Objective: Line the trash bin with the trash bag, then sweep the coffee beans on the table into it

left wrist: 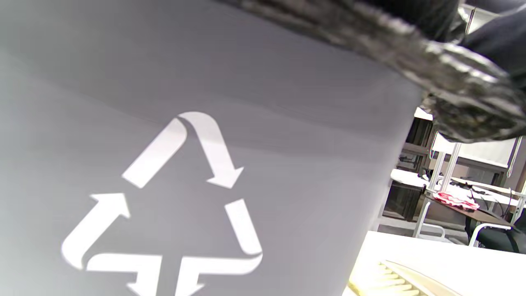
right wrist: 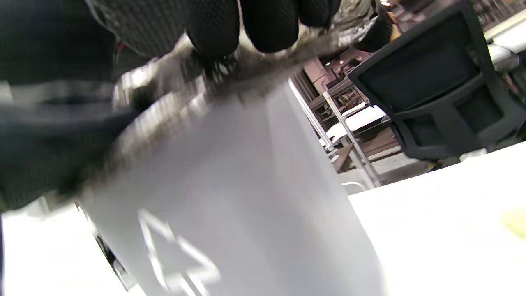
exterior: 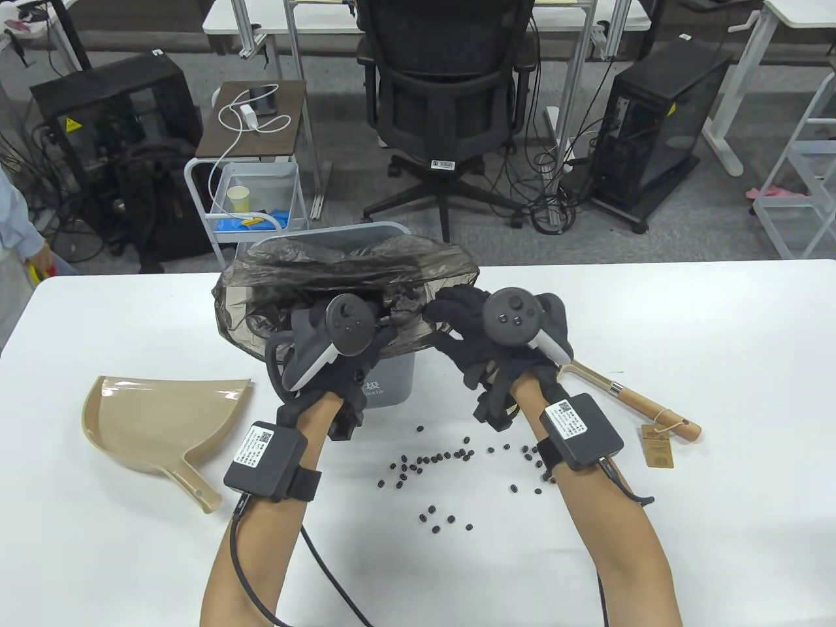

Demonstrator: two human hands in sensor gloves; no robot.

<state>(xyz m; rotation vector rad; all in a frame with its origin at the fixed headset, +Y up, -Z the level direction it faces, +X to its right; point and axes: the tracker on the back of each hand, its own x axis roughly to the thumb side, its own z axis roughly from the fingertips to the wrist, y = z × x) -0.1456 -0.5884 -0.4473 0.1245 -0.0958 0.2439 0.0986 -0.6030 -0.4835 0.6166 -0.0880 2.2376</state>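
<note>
Bag (exterior: 346, 274) film, dark and crinkled, drapes over the mouth of the grey bin (exterior: 390, 382), which stands on the table (exterior: 686, 366) straight ahead of both our hands. Our left hand (exterior: 336, 346) reaches forward, palm down, its fingers curled into the bag's near edge at the bin's rim. Our right hand (exterior: 483, 333) sits just beside it, level with it, fingertips (right wrist: 213, 33) pinching a bunched fold of the film against the rim. Both forearms run in from below, roughly parallel, wrists slightly raised. Close behind our wrists, coffee beans (exterior: 450, 457) lie scattered between the forearms. A tan dustpan (exterior: 163, 411) rests outside our left forearm, handle toward us. A brush handle (exterior: 643, 398) pokes out from under our right hand, angled away to the right.
</note>
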